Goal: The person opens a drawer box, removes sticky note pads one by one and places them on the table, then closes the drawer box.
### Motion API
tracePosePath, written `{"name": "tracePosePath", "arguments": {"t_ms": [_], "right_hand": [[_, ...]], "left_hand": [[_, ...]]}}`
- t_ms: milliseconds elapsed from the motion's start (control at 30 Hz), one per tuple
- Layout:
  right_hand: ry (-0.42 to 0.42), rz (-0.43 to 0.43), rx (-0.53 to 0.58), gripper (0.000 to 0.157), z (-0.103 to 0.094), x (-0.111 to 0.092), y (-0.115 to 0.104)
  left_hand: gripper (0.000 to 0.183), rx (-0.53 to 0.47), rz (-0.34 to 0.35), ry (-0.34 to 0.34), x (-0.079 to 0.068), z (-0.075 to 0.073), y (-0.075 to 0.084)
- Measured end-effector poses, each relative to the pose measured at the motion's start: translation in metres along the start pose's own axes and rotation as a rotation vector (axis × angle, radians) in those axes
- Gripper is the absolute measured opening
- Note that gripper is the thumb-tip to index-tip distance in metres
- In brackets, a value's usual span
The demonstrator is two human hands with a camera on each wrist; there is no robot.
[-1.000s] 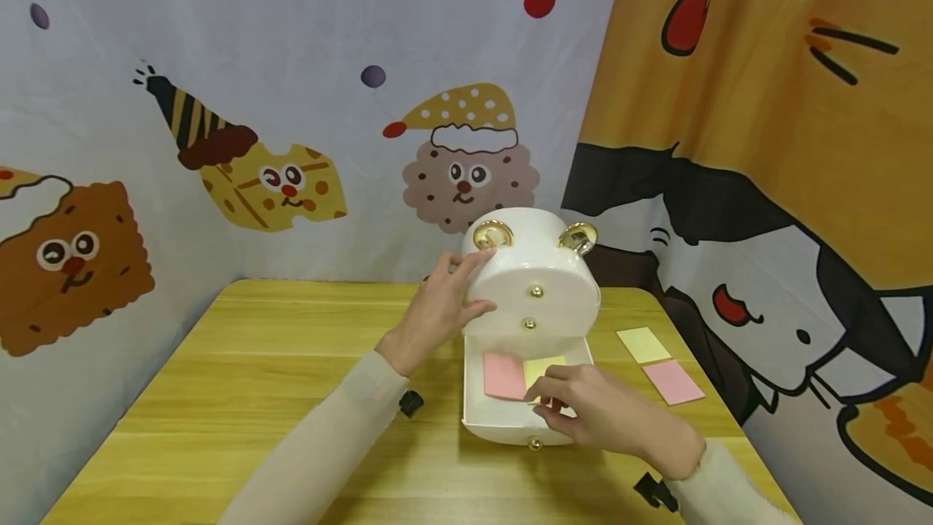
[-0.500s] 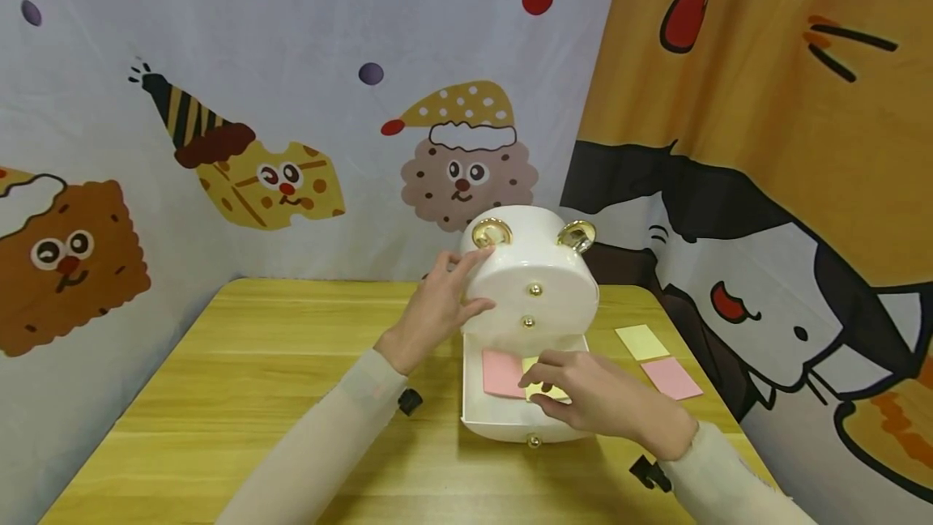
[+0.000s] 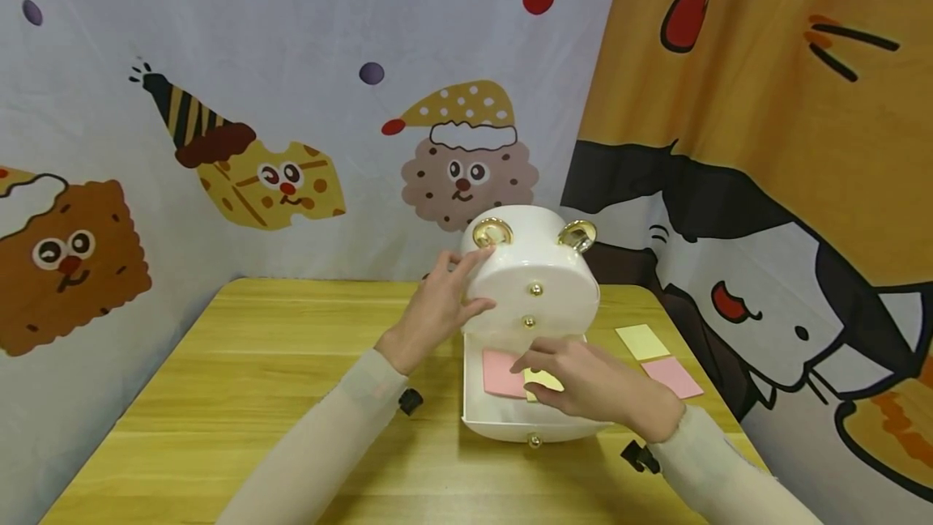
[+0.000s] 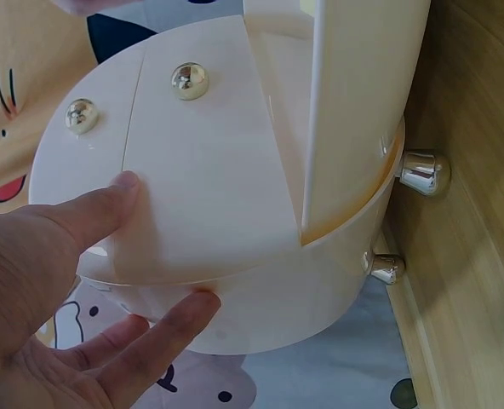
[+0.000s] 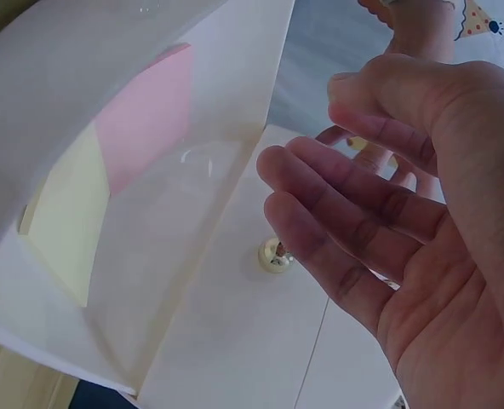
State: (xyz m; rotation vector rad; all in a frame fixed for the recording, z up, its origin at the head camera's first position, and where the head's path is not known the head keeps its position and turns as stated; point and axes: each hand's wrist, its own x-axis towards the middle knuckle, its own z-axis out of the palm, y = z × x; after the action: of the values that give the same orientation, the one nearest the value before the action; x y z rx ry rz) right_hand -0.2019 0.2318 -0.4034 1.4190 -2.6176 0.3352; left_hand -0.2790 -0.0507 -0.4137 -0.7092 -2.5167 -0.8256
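A white rounded drawer box [image 3: 532,298] with gold ears and knobs stands on the table, its lowest drawer [image 3: 492,416] pulled out. Inside that drawer lie a pink sticky-note pad [image 3: 501,373] and a yellow sticky-note pad [image 5: 69,217], side by side. My left hand [image 3: 436,310] touches the box's left side. In the left wrist view its thumb lies against the front face and the fingers reach along the curved side. Over the drawer hovers my right hand [image 3: 583,379], fingers loosely bent and holding nothing; it partly covers the yellow pad in the head view.
Right of the box, another yellow pad [image 3: 642,342] and another pink pad [image 3: 672,377] lie on the wooden table [image 3: 306,363]. A cartoon-printed curtain [image 3: 313,39] hangs behind the table and along its right side.
My right hand has let go of the yellow pad in the drawer and moved up and slightly toward the box front. The left hand stays put.
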Motion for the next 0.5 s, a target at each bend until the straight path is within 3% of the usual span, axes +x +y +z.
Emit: {"name": "tracePosePath", "arguments": {"t_ms": [500], "right_hand": [[-0.033, -0.003, -0.010, 0.027, 0.005, 0.021, 0.008]], "left_hand": [[0.085, 0.007, -0.002, 0.005, 0.000, 0.000, 0.000]]}}
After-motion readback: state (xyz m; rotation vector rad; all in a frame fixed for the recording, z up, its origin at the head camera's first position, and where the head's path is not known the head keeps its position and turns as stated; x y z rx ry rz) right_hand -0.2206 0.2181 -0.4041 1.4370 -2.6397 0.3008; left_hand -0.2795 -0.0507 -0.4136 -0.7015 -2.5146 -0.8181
